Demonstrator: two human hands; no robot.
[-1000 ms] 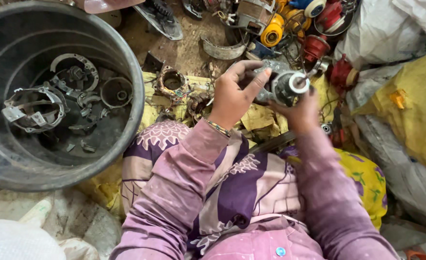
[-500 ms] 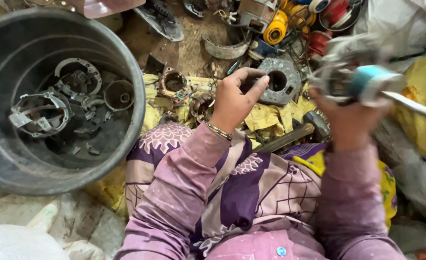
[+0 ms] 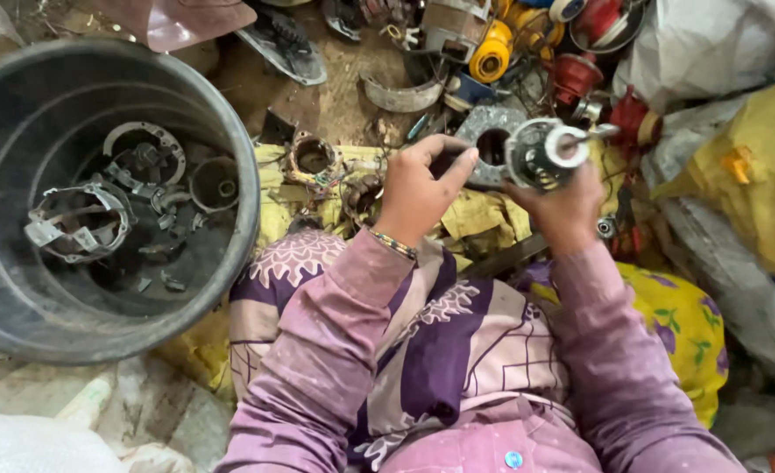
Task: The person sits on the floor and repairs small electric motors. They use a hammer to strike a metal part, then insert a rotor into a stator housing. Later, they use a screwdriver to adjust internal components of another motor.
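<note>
My right hand (image 3: 562, 206) gripped a round motor part (image 3: 541, 153). My left hand (image 3: 418, 188) pinched the grey metal plate (image 3: 492, 131) just beside it, near the bucket (image 3: 230, 263).

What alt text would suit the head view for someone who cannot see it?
A seated person in pink and purple sleeves grips a round metal motor part in the right hand, while the left hand pinches a flat grey metal plate beside it. A large dark plastic tub of metal scrap stands to the left.
</note>
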